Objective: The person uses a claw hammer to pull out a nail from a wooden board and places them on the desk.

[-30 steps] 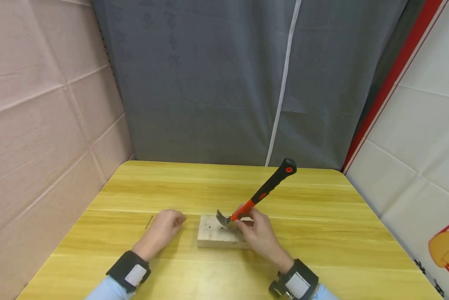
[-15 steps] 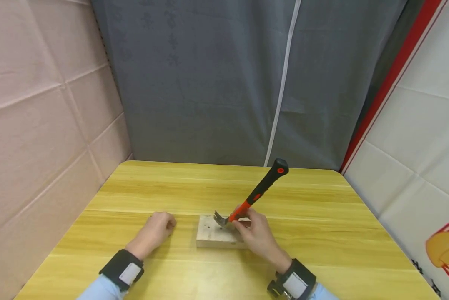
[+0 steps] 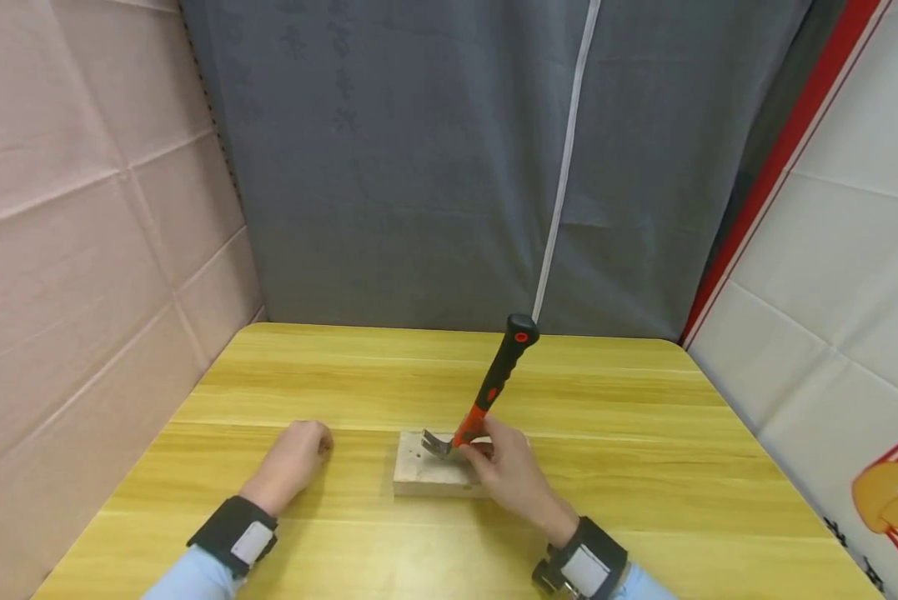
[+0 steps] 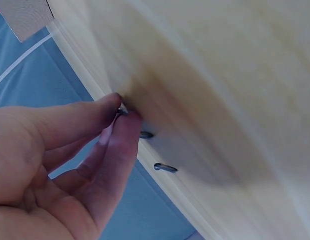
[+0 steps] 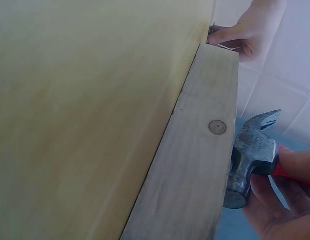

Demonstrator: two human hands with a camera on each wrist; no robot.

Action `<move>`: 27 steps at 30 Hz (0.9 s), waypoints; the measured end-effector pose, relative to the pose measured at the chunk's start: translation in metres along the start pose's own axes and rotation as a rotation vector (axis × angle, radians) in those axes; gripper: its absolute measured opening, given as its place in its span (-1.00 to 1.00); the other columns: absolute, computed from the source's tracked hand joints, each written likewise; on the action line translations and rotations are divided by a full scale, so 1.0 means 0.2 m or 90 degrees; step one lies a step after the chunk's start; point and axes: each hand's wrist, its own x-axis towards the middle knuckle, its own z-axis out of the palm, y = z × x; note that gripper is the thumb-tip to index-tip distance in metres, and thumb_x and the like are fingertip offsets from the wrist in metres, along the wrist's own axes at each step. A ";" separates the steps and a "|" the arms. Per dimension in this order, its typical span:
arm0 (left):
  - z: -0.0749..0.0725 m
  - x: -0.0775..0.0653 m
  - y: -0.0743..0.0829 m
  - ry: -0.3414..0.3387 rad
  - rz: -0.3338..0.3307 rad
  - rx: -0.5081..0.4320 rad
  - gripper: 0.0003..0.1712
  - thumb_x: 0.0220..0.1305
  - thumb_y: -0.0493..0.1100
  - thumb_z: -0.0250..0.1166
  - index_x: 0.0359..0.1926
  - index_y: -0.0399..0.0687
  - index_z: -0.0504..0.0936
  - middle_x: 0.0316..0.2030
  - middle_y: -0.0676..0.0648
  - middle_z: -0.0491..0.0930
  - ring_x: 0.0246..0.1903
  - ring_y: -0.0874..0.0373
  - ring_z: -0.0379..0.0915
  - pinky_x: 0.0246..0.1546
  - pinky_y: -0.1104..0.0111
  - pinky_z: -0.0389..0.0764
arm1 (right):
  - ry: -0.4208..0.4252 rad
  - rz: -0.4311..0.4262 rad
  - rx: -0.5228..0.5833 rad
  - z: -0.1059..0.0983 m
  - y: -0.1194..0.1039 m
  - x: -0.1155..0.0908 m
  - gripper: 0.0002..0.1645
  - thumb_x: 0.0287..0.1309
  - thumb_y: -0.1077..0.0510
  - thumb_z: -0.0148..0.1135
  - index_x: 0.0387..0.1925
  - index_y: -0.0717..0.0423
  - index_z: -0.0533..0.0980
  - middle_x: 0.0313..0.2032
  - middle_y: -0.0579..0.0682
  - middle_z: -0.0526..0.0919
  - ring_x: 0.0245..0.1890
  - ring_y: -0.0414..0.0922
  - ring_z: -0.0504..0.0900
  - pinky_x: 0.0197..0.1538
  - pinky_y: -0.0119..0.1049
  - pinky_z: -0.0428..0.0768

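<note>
My right hand (image 3: 514, 471) grips a claw hammer (image 3: 499, 367) low on its orange neck, just behind the head. The black handle leans up and away. The steel hammer head (image 5: 255, 145) lies against the top of a pale wooden block (image 3: 426, 477); a round nail head (image 5: 217, 127) shows in the block's side. To the left, my left hand (image 3: 289, 462) is down at the table, thumb and index finger pinching a small nail (image 4: 121, 111), mostly hidden by the fingertips. Close to those fingertips lie two more nails, one partly covered (image 4: 146, 135) and one in plain sight (image 4: 166, 167).
The yellow wood-grain table (image 3: 644, 467) runs back to a grey curtain (image 3: 418, 167). Pale cloth (image 3: 103, 250) hangs along the left side, and a white sheet with a red border (image 3: 831, 250) along the right.
My left hand has moved left, away from the block and over the nail seen beside it earlier. The hammer handle has swung left and stands steeper, while my right hand stays at the block.
</note>
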 end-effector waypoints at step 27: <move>-0.04 0.00 -0.09 0.018 -0.010 0.021 -0.89 0.11 -0.55 0.38 -0.38 -0.35 0.72 -0.33 -0.27 0.71 -0.28 -0.12 0.66 -0.25 0.03 0.71 | -0.054 -0.071 -0.102 0.01 0.01 0.01 -0.64 0.19 0.50 0.35 -0.09 0.11 0.49 -0.18 -0.02 0.72 -0.18 -0.10 0.73 -0.11 -0.32 0.73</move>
